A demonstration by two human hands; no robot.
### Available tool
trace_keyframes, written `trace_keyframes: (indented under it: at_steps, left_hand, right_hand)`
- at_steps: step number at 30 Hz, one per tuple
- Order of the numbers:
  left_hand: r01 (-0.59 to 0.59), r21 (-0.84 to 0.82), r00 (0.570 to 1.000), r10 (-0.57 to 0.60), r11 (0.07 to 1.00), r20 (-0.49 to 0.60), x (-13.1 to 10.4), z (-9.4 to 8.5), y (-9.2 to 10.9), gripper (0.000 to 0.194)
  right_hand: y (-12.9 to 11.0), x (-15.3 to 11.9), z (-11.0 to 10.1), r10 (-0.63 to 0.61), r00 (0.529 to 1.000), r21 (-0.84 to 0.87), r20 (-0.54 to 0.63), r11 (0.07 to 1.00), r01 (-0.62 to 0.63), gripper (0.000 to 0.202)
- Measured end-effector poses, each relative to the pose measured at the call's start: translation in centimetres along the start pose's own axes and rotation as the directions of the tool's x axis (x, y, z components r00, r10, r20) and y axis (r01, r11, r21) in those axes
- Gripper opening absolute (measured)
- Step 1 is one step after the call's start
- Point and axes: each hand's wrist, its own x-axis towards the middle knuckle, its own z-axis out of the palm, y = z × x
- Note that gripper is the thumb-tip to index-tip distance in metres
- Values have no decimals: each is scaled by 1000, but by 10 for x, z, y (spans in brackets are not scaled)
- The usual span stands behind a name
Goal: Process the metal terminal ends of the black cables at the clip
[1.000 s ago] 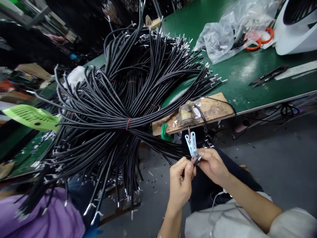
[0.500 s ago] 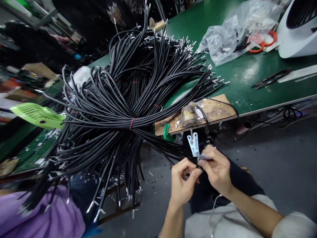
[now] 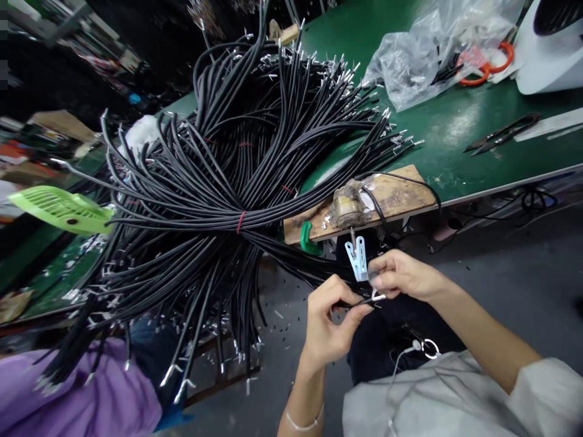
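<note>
My left hand [image 3: 332, 321] pinches a black cable [image 3: 364, 301] close to its stripped end, between thumb and forefinger. Pale, split wire ends [image 3: 378, 297] stick out past the fingertips. Just above them is my right hand [image 3: 405, 276], its fingers closed together; a small greyish thing at the fingertips is too blurred to name. A light blue clothes peg [image 3: 357, 258] hangs right beside these fingers, from a metal rod on a taped motor-like block [image 3: 347, 206]. Left of my hands lies a big bundle of black cables [image 3: 204, 215] with silvery ends, tied with red bands.
A wooden board [image 3: 401, 191] with a green clamp [image 3: 310, 238] juts from the green table [image 3: 446, 145]. Thread snips [image 3: 501, 133], a plastic bag [image 3: 401, 67] and orange-handled scissors [image 3: 485, 67] lie there. A light green fan [image 3: 59, 209] and a person in purple [image 3: 91, 388] are at left.
My right hand has drawn up and slightly right, away from the left fingertips, baring the pale wire ends. The left hand has shifted slightly left, keeping its pinch. The view has moved a little.
</note>
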Motion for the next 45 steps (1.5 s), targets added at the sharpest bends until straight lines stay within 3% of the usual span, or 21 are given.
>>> trace_keyframes:
  at_steps: [3,6,9,15,20,25,30,34,37,39,40,41,42,43,45]
  left_hand:
    - [-105,10,992,106,994,-70,-4,-1,3,13]
    - [-158,-21,974,152,987,-165,-4,-1,2,14]
    - [-140,-54,960,122,989,-253,-1,2,0,15]
    - [-35,-41,971,24,999,-237,3,11,-3,13]
    - [39,-57,979,-50,998,-199,3,13,-1,20]
    - [63,-75,984,-74,995,-161,5,9,-1,23]
    - [26,-108,988,-42,994,-148,-2,9,-4,15]
    - [20,-135,991,-37,991,-125,-10,9,-5,11]
    - [-25,-132,991,7,991,-134,-22,8,-17,10]
    - [-22,-101,940,-14,995,-340,-33,10,-37,11]
    - [25,-89,841,-69,996,-537,-38,12,-50,9]
    - [112,-147,662,-185,983,-726,-43,16,-65,14]
    - [157,-285,484,-325,946,-813,-47,21,-81,30]
    - [179,-351,441,-394,919,-806,-49,27,-95,49]
    - [217,-481,473,-523,849,-709,-47,42,-120,67]
  right_hand:
    - [-12,12,1,-154,978,10,-141,988,157,42]
    - [-11,25,13,-240,966,-2,-98,971,241,51]
    - [1,34,23,-288,954,124,-87,947,297,50]
    - [16,41,27,-303,944,260,-128,909,327,52]
    - [17,42,26,-279,958,313,-72,905,287,52]
    - [25,41,13,-198,979,364,-41,910,200,51]
    - [37,29,-12,-247,965,416,-90,871,262,41]
    - [45,11,-28,-302,937,285,-177,895,342,36]
    - [51,-2,-38,-326,908,179,-263,908,378,29]
    - [56,-12,-45,-319,885,127,-339,917,379,25]
    - [59,-16,-49,-309,871,103,-381,922,372,24]
    - [62,-21,-52,-295,857,76,-423,930,358,23]
    - [65,-26,-56,-281,843,46,-458,940,338,23]
    - [68,-30,-59,-268,831,12,-487,949,314,23]
    - [73,-38,-63,-253,808,-65,-531,964,259,25]
